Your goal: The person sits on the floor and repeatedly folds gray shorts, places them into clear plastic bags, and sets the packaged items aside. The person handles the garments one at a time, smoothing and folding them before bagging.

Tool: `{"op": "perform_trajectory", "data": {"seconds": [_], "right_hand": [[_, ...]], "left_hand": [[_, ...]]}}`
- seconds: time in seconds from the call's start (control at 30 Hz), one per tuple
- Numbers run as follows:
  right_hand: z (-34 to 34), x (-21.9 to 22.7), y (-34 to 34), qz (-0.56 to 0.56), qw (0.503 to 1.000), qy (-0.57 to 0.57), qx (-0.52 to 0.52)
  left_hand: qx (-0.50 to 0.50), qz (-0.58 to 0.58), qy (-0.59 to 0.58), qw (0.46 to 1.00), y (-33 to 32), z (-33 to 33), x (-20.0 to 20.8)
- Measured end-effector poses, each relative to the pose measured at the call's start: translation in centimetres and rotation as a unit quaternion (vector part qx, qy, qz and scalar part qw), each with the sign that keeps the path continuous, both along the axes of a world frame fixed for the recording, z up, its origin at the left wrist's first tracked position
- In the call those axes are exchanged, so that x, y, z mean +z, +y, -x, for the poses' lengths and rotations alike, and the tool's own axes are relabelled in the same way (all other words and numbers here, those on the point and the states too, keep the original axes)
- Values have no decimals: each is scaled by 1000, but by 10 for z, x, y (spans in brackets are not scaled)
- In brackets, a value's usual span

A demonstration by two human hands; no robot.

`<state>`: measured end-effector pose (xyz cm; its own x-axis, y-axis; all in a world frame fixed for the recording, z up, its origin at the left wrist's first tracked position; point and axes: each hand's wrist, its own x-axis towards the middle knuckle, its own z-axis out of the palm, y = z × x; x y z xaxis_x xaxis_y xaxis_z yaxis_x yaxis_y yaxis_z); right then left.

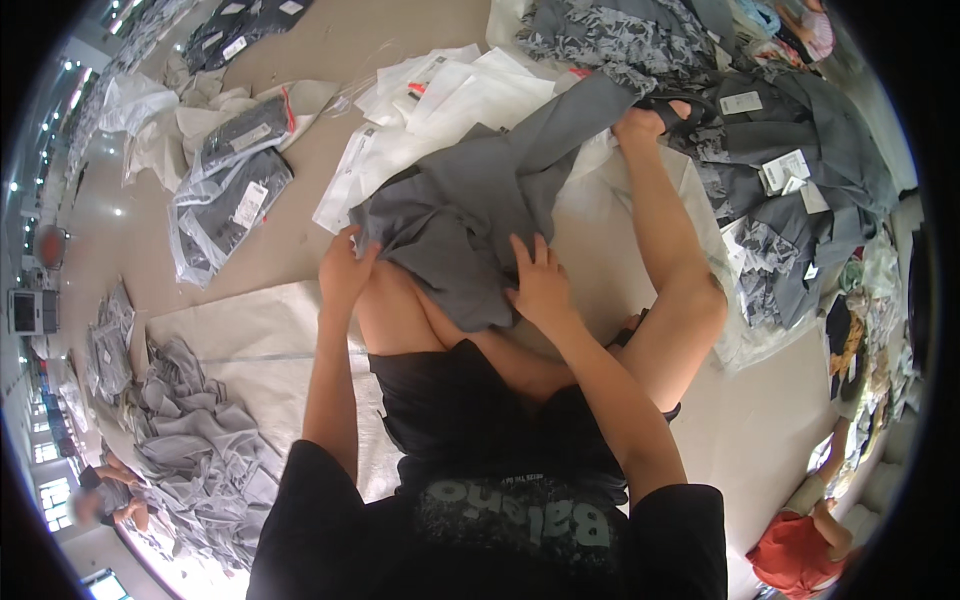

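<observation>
A dark grey garment (455, 215) lies crumpled across my lap and the floor in front of me, one long strip of it reaching toward my foot at the far right. At its left edge is my left hand (345, 270), with fingers and thumb closed on the cloth. My right hand (543, 287) rests against the right side of the garment, fingers spread apart. Beneath and beyond the cloth lie several flat white bags (440, 95) with small red marks.
Bagged dark garments (235, 205) lie at the far left. A grey cloth heap (195, 430) is at the near left. Dark grey tagged garments (800, 170) are piled at the right. A person in red (800, 550) sits at the lower right.
</observation>
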<state>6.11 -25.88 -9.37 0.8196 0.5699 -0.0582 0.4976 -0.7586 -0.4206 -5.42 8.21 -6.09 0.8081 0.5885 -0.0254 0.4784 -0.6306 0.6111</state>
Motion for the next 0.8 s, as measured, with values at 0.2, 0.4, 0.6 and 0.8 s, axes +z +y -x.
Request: {"op": "perform_trajectory", "data": {"seconds": [0.2, 0.4, 0.6, 0.8], "right_hand": [[-52, -72, 12, -64, 998, -12, -17], [-29, 137, 32, -436, 893, 104, 31], [69, 228, -7, -398, 856, 306, 125], [124, 175, -19, -98, 764, 437, 464]], "left_hand": [[-222, -64, 189, 954, 43, -60, -75], [-140, 159, 10, 977, 108, -77, -85], [-288, 90, -97, 949, 105, -83, 209], [-428, -185, 55, 883, 26, -81, 227]]}}
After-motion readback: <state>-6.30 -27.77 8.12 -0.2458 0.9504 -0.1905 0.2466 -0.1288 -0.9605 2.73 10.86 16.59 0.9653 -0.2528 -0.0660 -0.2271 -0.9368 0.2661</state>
